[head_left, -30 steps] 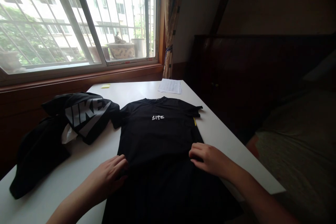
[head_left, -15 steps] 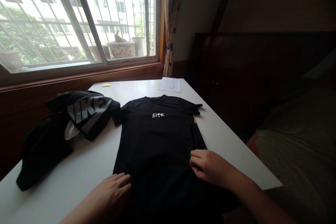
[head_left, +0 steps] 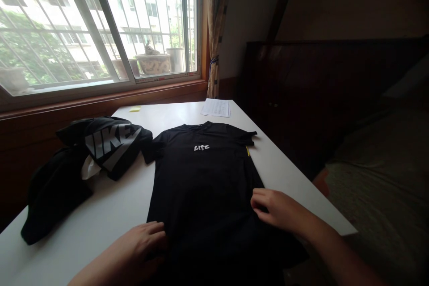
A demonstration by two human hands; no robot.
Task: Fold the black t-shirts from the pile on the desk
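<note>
A black T-shirt (head_left: pixel 204 178) with small white lettering on its chest lies spread on the white table (head_left: pixel 110 214), collar toward the far end. My left hand (head_left: pixel 147 241) is closed at the shirt's lower left edge, its fingertips hidden against the dark cloth. On the right side edge, my right hand (head_left: pixel 268 205) has its fingers curled in and pressed together on the fabric. The shirt's lower part hangs toward me in deep shadow.
A crumpled black garment (head_left: pixel 114 145) with large grey lettering lies at the left. Papers (head_left: pixel 216 107) and a yellow note (head_left: pixel 135 109) are at the table's far end. A dark wooden piece of furniture (head_left: pixel 318 98) stands at the right, beyond the table edge.
My right hand has moved a little to the right along the shirt's side. My left hand has hardly moved. The view has shifted slightly.
</note>
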